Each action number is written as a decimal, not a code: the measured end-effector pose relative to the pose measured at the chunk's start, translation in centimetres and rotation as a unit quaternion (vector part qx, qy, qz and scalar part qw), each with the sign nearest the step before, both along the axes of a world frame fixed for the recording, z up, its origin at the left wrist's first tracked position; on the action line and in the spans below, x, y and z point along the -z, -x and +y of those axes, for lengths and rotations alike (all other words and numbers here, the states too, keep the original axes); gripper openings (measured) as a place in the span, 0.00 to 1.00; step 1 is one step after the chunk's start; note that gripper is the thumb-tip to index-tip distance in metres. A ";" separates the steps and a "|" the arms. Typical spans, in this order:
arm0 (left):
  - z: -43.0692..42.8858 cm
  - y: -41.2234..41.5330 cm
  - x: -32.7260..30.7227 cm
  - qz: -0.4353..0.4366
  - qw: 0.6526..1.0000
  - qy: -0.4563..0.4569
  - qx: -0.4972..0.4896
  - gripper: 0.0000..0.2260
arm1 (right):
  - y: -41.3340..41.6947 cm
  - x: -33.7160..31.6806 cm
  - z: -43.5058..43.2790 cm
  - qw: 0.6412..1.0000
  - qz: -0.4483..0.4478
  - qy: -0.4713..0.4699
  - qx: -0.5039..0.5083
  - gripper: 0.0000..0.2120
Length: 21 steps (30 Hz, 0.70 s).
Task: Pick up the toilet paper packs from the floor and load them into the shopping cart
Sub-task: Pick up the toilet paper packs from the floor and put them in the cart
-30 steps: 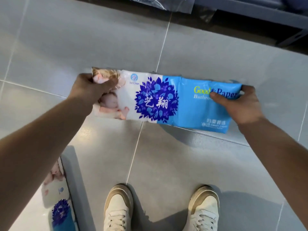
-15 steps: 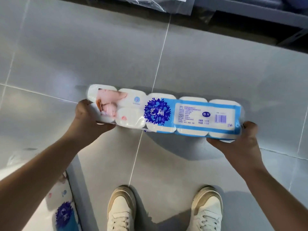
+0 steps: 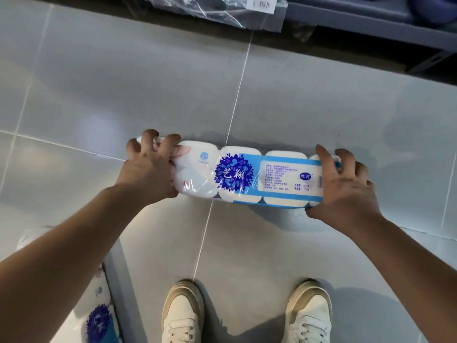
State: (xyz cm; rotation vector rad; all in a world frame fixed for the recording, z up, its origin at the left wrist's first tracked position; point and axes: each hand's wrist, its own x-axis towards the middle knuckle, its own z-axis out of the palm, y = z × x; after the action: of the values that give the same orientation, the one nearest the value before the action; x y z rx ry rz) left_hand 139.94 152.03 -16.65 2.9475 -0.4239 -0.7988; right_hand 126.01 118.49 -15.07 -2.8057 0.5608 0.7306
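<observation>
Head view: left hand point(image 3: 148, 172) and right hand point(image 3: 346, 191), each grip curled round toilet paper pack point(image 3: 247, 179), hide its ends.

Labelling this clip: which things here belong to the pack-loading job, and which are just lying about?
Job: held toilet paper pack; left hand; right hand; second pack lower left.
Lying about: clear plastic bag; grey shelf frame; white sneakers.

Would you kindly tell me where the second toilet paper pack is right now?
In the head view, the second pack sits in the bottom left corner, below the left forearm and left of the white shoes, partly cut off.
</observation>
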 end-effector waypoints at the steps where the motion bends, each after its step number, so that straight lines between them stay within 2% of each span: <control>1: -0.3 -0.1 -0.3 -0.003 1.000 0.014 -0.017 0.44 | -0.4 -0.2 0.0 1.000 -0.002 0.002 0.003 0.60; 6: -1.7 -1.1 -3.9 -0.020 0.999 0.029 -0.022 0.41 | -1.3 -3.2 -0.6 1.000 0.002 -0.006 0.031 0.55; 11: -2.1 -2.9 -12.0 -0.047 0.998 0.042 -0.012 0.42 | -2.7 -11.0 -1.6 0.999 -0.031 -0.014 0.034 0.55; 15: -2.9 -3.4 -21.3 -0.054 0.997 0.047 -0.019 0.42 | -3.7 -20.1 -2.5 0.998 -0.045 -0.023 0.030 0.55; 21: -4.0 -3.8 -38.8 -0.064 0.996 0.055 0.003 0.47 | -3.4 -36.9 -4.1 0.997 -0.070 -0.011 0.017 0.57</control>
State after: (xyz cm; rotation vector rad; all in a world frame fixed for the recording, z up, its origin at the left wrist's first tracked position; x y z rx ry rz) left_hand 143.72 148.02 22.18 2.9044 -0.4686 -0.5688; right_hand 129.36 114.37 21.84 -2.7923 0.5697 0.5244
